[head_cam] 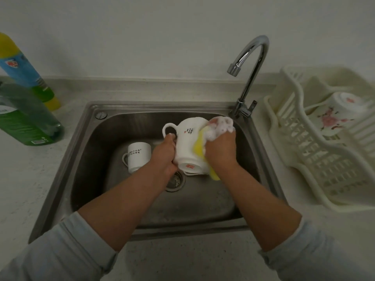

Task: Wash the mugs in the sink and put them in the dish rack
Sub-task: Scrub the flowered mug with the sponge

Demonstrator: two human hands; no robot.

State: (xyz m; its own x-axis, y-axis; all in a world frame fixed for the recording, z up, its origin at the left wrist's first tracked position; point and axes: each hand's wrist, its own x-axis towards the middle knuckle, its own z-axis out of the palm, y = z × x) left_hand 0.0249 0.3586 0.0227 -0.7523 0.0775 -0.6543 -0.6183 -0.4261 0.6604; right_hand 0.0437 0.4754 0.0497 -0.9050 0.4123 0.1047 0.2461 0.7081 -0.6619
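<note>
wall [142, 27]: plain white | countertop [30, 179]: pale, speckled | light: dim

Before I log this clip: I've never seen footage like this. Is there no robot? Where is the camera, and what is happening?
No robot: one camera worn on a person's head looks down at their bare hands over a sink. The left hand grips a white mug tipped on its side; the right hand holds a foamy yellow sponge against it. A second mug sits in the basin. A rack on the right holds a flowered mug. Two bottles stand on the left.
</note>
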